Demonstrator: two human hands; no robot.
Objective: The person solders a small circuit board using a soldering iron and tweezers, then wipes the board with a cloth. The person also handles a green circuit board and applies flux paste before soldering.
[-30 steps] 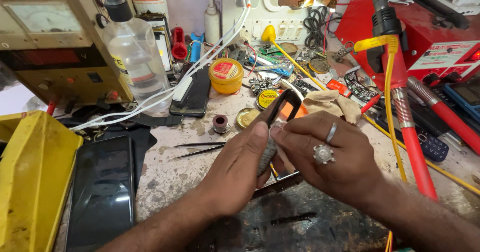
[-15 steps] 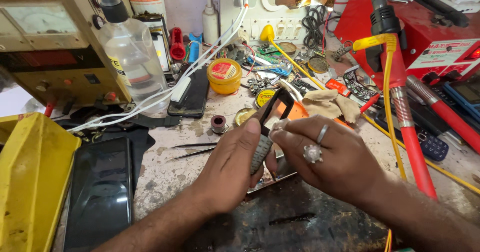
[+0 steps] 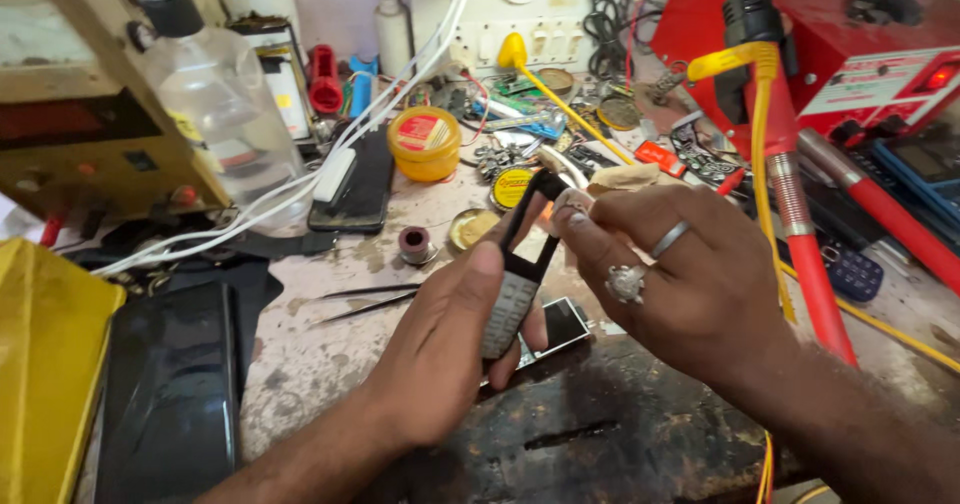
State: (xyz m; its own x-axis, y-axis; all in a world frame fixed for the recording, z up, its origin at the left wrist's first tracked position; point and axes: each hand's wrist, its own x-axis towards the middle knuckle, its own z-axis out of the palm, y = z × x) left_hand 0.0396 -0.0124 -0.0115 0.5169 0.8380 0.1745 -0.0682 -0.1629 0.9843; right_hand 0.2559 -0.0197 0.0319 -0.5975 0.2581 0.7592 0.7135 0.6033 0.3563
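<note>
Since the earlier frame your hands have shifted slightly right and the phone front cover (image 3: 520,264) has tipped more upright, so its empty black screen frame now shows plainly at centre frame.

Far left, a yellow tray (image 3: 45,374) sits at the lower left edge, with a dark smartphone (image 3: 170,384) lying flat just beside it. Above them, a clear plastic bottle (image 3: 215,104) stands in the upper left. Two thin tweezers (image 3: 370,299) lie on the surface (image 3: 310,344) left of your hands.

Your left hand (image 3: 440,364) has its fingers wrapped around the keypad end of the cover, thumb up along its left edge. That shell looks like thin moulded plastic: light, a little flexible, and likely to crack at the narrow rails around the open window. Keep your grip on the thicker keypad section, not on those rails. Smooth plastic may slip, so squeeze evenly.

Below the cover, a small display module (image 3: 560,326) rests on the surface; it is glass, so treat it as fragile.

Your right hand (image 3: 690,274), with two rings, pinches the cover's top corner between thumb and forefinger. A red-handled soldering tool (image 3: 810,264) lies at the right.
</note>
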